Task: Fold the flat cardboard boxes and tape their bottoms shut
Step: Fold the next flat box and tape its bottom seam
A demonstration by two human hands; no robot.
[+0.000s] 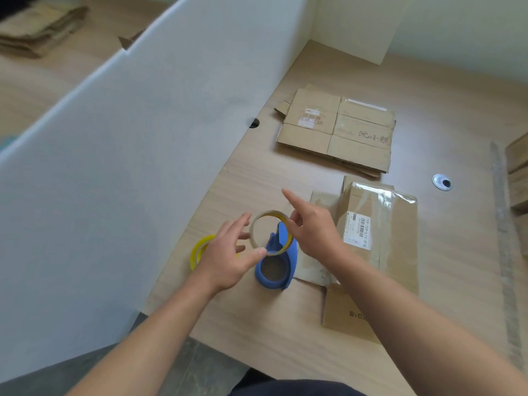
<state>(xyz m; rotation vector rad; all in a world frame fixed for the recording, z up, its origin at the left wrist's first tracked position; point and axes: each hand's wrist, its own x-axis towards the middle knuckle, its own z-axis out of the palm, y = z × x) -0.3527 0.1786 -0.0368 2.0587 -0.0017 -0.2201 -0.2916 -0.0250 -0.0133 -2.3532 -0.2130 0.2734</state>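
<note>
Above the desk, both hands hold a thin tape ring (255,224) with a cardboard core and a yellowish edge. My left hand (228,258) pinches its lower left rim between thumb and fingers. My right hand (311,227) pinches its right rim, index finger pointing up and away. A blue tape dispenser (275,270) lies on the desk just below the ring. A yellow tape roll (200,251) sits partly hidden behind my left hand. A flattened cardboard box (374,241) with clear tape and a white label lies to the right. A stack of flat boxes (337,130) lies farther back.
A tall white partition (128,152) walls off the desk's left side. The wooden desk (445,124) has a round metal cable grommet (442,182) at right. More cardboard (518,170) stands at the right edge. Folded cardboard (37,30) is piled beyond the partition, top left.
</note>
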